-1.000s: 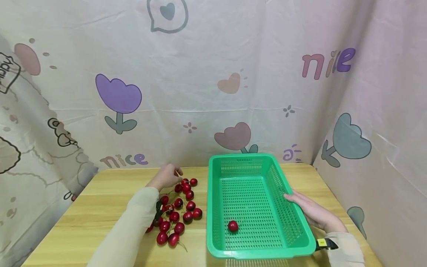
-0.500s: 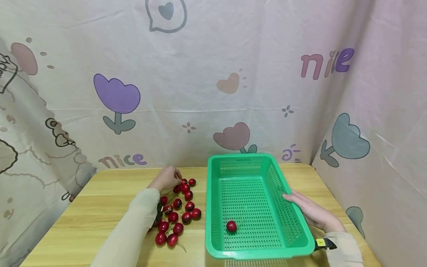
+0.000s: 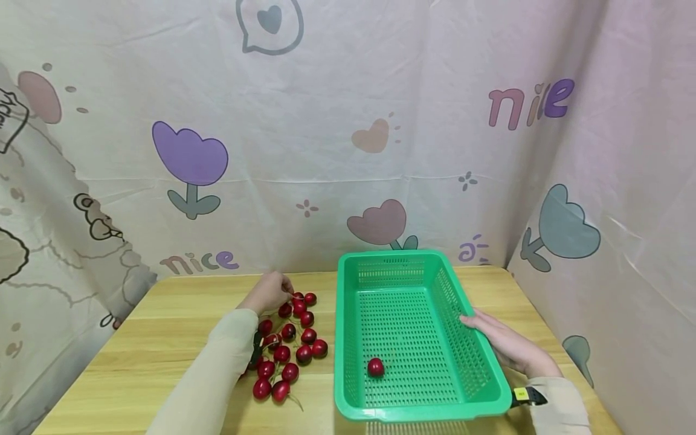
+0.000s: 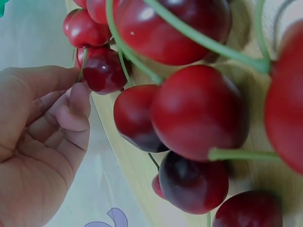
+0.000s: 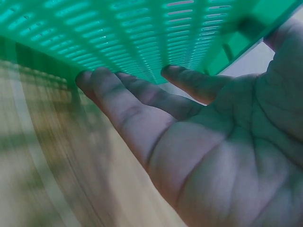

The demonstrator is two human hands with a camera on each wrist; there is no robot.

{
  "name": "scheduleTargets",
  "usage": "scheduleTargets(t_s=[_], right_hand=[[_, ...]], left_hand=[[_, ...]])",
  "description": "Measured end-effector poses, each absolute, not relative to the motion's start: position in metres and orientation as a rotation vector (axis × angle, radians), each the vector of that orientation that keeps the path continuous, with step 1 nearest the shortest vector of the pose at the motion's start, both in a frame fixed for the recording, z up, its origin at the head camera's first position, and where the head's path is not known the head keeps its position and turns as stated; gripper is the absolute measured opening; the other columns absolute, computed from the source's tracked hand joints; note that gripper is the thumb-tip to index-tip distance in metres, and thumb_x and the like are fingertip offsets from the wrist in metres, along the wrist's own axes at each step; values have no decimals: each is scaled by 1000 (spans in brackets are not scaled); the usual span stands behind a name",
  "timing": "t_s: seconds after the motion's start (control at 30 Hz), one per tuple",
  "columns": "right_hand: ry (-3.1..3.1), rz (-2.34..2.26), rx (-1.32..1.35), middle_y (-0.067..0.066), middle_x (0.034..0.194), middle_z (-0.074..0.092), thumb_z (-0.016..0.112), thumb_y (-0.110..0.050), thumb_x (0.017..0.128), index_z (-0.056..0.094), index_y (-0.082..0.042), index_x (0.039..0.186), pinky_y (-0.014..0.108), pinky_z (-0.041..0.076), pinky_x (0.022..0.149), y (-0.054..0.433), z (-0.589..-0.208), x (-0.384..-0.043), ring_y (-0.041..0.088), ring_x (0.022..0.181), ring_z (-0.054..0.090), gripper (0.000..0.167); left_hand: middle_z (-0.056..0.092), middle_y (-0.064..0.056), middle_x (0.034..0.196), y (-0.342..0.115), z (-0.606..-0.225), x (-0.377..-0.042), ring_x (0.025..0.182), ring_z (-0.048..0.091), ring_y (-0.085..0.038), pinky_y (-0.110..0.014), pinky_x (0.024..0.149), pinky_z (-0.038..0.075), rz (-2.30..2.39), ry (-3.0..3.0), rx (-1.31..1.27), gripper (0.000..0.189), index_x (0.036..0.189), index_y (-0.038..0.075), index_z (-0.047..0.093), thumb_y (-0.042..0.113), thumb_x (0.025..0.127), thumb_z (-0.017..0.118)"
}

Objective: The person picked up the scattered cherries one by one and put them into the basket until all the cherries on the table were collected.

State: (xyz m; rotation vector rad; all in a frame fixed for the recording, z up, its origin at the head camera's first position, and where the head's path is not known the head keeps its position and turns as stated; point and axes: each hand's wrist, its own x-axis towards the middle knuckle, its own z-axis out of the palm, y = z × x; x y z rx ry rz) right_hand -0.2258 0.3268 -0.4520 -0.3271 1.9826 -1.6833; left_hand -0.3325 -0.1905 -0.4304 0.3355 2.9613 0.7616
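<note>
At the far end of a spread of red cherries (image 3: 281, 354), my left hand (image 3: 266, 291) pinches a thin green stem. The left wrist view shows thumb and forefinger of that hand (image 4: 42, 127) meeting on the stem of a dark red cherry (image 4: 103, 71), with other cherries close around it. My right hand (image 3: 508, 344) holds the right side of a green perforated basket (image 3: 341, 338), its thumb over the rim. From the right wrist, its fingers (image 5: 137, 118) press against the basket's outer wall (image 5: 137, 28). One cherry (image 3: 376, 367) lies inside, near the front left.
The basket stands right of the cherries on a wooden table (image 3: 163, 326). A patterned cloth (image 3: 304, 151) hangs behind the table and along its sides. The cherries' stems cross one another, and several cherries touch.
My left fingers have lowered slightly and closed on the stem. The cherries nearby have shifted a little. My right hand stays on the basket.
</note>
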Motion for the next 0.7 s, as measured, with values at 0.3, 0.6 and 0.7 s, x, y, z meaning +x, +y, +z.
scheduleTargets(t_s=[0.3,0.6,0.7], right_hand=[[2006,-1677,-307,29,142,57,38,-38,116,-7,5,168,46,63,98,326,-451,-225,24,115,72,81],[1997,-1683,-327,26,139,60,38,-37,116,-7,5,168,46,63,97,326,-450,-224,24,114,72,80],[1992,-1683,-335,26,139,59,37,-36,116,-7,4,168,47,63,97,326,-450,-225,24,115,72,80]], left_hand=[[73,-9,89,-193,-430,-331,77,63,-19,-39,79,60,788,2949,352,5,97,-2,76,0,96,72],[73,-7,86,-195,-432,-327,76,63,-18,-37,77,60,830,2949,384,5,95,-2,76,-1,95,71],[74,-6,86,-195,-431,-327,76,64,-17,-38,77,60,821,2963,405,5,95,-1,77,0,94,72]])
